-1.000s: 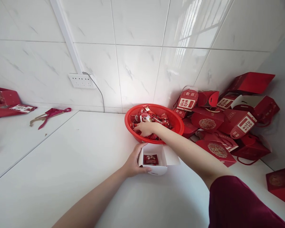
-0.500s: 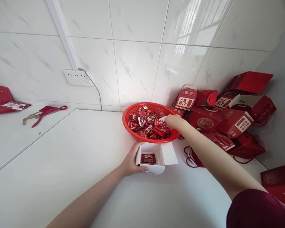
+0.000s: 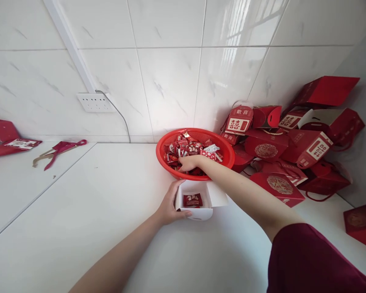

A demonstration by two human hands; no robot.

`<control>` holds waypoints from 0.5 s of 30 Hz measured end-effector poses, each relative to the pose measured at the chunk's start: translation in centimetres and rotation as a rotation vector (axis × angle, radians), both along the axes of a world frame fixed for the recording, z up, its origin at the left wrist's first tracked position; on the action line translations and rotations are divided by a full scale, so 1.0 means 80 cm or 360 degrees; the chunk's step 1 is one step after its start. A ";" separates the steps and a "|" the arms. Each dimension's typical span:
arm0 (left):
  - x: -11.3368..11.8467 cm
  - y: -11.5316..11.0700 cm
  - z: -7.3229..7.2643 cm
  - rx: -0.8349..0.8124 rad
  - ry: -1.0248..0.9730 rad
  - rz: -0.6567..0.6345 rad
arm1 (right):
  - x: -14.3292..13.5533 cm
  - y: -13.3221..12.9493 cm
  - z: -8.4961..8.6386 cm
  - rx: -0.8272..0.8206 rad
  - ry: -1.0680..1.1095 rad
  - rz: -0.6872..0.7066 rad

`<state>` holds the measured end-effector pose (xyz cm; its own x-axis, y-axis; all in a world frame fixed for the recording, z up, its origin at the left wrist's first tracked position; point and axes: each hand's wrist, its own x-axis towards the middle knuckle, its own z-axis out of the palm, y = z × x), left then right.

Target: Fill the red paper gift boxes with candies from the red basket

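on your smooth white table (image 3: 116, 191), the angular pile of red boxes (image 3: 266, 142) could topple if your right elbow knocks it. your oval red plastic basket (image 3: 159, 152), perforated, holds glossy, crinkled packets (image 3: 195, 147); rummaging hard might flick some out. just in front sits the white card box (image 3: 198, 214), open, thin-walled; your left hand (image 3: 170, 207) grips its left side, and over-squeezing may crease it. your right hand (image 3: 188, 162) dips among the packets, its grasp impossible to tell. one shiny red sweet (image 3: 192, 200) lies inside the box.
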<state>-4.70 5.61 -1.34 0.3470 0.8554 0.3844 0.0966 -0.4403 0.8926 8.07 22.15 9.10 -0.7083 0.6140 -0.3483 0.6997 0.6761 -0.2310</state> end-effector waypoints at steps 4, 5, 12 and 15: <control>0.001 0.001 0.000 0.0078 0.0105 0.0060 | 0.002 -0.005 -0.010 0.0014 -0.0027 0.0028; 0.001 0.001 0.001 0.0151 0.0149 0.0084 | 0.003 -0.006 -0.010 0.0035 -0.0007 0.0049; -0.001 -0.005 0.009 0.0965 0.0522 0.0295 | 0.028 -0.014 0.006 0.0258 0.0352 0.0130; -0.001 -0.005 0.010 0.1044 0.0561 0.0304 | 0.054 -0.027 0.010 0.0402 0.0491 0.0054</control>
<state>-4.79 5.22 -0.55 0.4122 0.5478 0.7280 0.4549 -0.8161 0.3565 12.37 20.00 9.91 -0.7775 0.6274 0.0427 0.5996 0.7601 -0.2503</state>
